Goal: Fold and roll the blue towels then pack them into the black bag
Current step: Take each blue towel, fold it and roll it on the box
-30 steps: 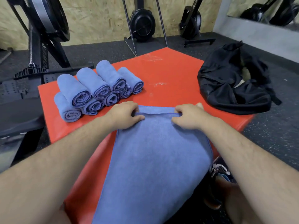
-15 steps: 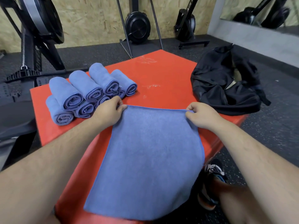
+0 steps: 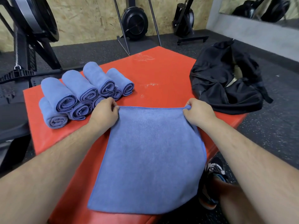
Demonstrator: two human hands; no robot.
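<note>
Left hand [image 3: 105, 113] has its fingers curled, thumb and fingertips pinching the far-left corner of the flat blue towel [image 3: 150, 159]. Right hand [image 3: 198, 113] mirrors it, pinching the far-right corner, where a small nub of cloth pokes up above the knuckles. Between the two grips the far hem runs straight and taut across the red pad [image 3: 161, 75].

Out from the hands, the towel spreads flat toward six o'clock. Its left edge lies well inside the pad, with bare red beside it. Its right edge curves along the pad's right rim, and the lower right corner looks to hang just over it. The near hem ends close to the pad's near edge.

At twelve o'clock from the hem there's a wide stretch of bare red, scuffed white in two spots. That lane sits between the rolled towels [image 3: 84, 92] at ten o'clock and the black bag [image 3: 226, 84] at two o'clock. The left knuckles are just beside the nearest roll. The right hand is near the bag but apart from it. The bag slumps open and spills past the pad's right edge.

The count: one flat towel, eight rolls stacked in two layers with one half hidden behind the left hand, and one bag. One shoe [image 3: 213, 172] shows on the floor at four o'clock.
</note>
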